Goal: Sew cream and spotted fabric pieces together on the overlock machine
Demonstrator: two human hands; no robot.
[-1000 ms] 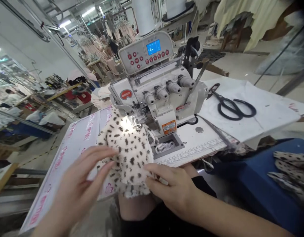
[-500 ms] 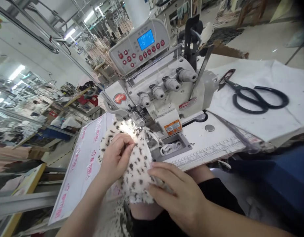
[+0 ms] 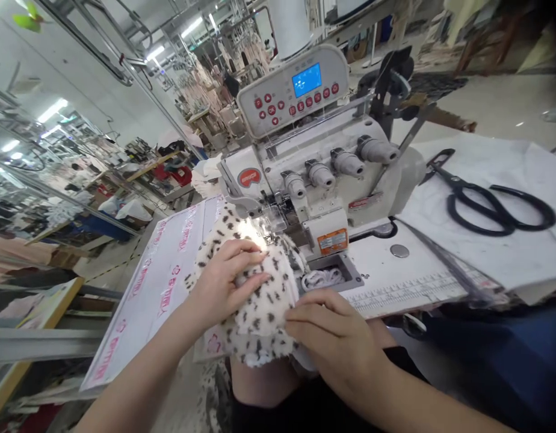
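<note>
White fleecy fabric with dark spots (image 3: 264,307) runs under the lit presser foot (image 3: 268,236) of an overlock sewing machine (image 3: 300,174) and hangs over the table's front edge above my knee. My left hand (image 3: 228,279) lies on it just before the foot, fingers stretched out and thumb apart. At the fabric's right edge, lower down, my right hand (image 3: 336,331) has its fingers bent together with the edge between them; the thumb is mostly hidden.
Large black-handled scissors (image 3: 490,204) lie on white cloth (image 3: 517,162) to the right. Beside the fabric sits a recessed tray (image 3: 350,273) with white cord or trimmings. A printed white sheet (image 3: 165,264) covers the table's left side. Metal rails (image 3: 38,346) stand at the far left.
My left hand has gone from a pinch to fingers spread flatter on the fabric. The right hand's fingers have drawn closer together at the edge. The view has shifted, moving the machine rightward.
</note>
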